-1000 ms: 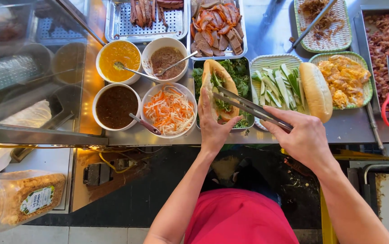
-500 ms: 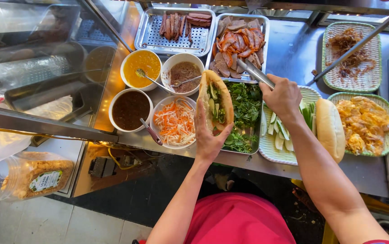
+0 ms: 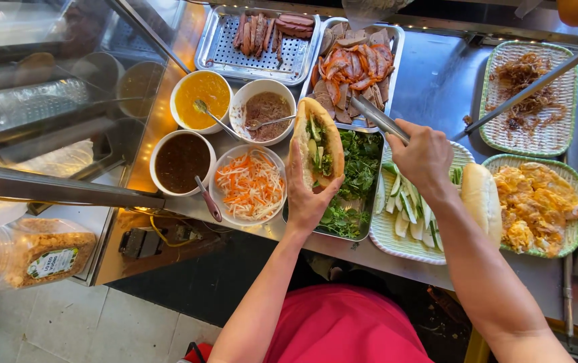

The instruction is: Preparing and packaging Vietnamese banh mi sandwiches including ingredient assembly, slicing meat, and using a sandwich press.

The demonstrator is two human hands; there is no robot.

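While the left hand (image 3: 309, 195) cups the split baguette (image 3: 316, 141) open above the herb tray (image 3: 356, 175), the right hand (image 3: 423, 158) is closed around metal tongs (image 3: 379, 119) pointing at the sliced meat tray (image 3: 359, 64) – filling seems underway. The next pick likely needs 1 clean pinch – then a short carry back to the bread.

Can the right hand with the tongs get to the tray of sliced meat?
Probably yes. The right hand holds metal tongs whose tips already lie at the near edge of the sliced meat tray. Nothing stands between them; the left hand holds the open sandwich off to the side.
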